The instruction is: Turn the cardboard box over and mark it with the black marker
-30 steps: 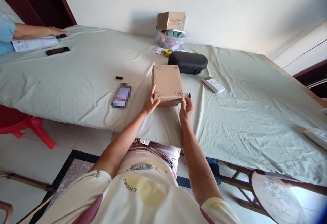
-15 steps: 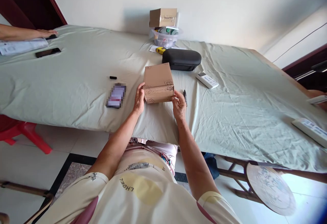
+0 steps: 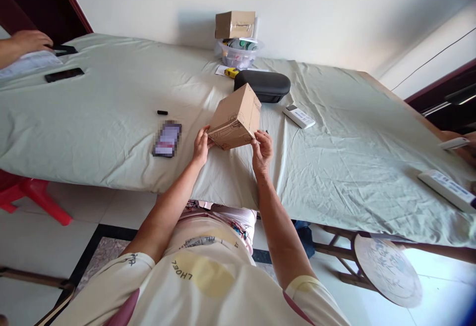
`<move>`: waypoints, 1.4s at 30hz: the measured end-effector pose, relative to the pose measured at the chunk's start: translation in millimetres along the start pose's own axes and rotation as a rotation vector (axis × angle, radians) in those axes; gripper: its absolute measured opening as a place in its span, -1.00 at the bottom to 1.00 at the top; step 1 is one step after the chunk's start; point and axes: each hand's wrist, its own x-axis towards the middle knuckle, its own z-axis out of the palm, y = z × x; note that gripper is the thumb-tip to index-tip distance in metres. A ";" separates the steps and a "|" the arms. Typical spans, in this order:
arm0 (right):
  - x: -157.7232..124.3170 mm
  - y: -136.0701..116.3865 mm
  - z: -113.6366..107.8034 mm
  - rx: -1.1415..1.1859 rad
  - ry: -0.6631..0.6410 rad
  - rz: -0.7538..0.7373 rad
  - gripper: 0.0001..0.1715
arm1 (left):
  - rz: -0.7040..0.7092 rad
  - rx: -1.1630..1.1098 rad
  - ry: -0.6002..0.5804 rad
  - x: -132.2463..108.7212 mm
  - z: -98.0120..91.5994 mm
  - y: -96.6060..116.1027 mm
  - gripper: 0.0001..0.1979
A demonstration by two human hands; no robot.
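Note:
Between my two hands a brown cardboard box (image 3: 232, 113) with dark pen drawings on its sides is held tilted, one corner toward me. My left hand (image 3: 201, 146) grips its left lower corner. At the right lower corner, my right hand (image 3: 262, 150) pinches the edge with thumb and fingers. A marker lies mostly hidden behind my right hand. To the left on the cloth are a phone (image 3: 167, 138) with a blurred screen and a small black cap (image 3: 162, 112). Just behind the box sits a black hard case (image 3: 266, 84).
A green cloth covers the table (image 3: 122, 88). At the back, a second cardboard box (image 3: 235, 25) rests on a plastic tub (image 3: 240, 57), near a yellow tape measure (image 3: 231, 72). A white device (image 3: 299, 117) lies right. Another person's hand (image 3: 31, 42) is far left, near a dark phone (image 3: 64, 75).
The box in my hands has turned and tipped, so a corner now faces me. The other person's hand at far left has drawn back leftward and lifted.

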 end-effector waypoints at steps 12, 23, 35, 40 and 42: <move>-2.2 10.8 1.6 -0.003 -0.088 -0.015 -0.51 | 0.365 0.962 0.104 -3.9 -5.7 3.0 -0.49; -6.8 13.4 13.0 0.031 -0.109 0.011 -0.40 | 0.319 1.228 0.028 -17.2 2.4 10.0 -0.60; -12.4 10.3 12.5 -0.269 -0.366 0.117 -0.48 | 0.275 1.232 -0.005 -15.1 2.8 2.9 -0.63; -13.2 9.8 12.5 -0.525 -0.457 0.138 -0.64 | 0.291 1.137 -0.025 -12.0 -1.5 2.5 -0.71; -13.4 11.5 12.6 -0.573 -0.474 0.137 -0.72 | 0.305 1.105 -0.042 -10.0 -3.1 2.7 -0.72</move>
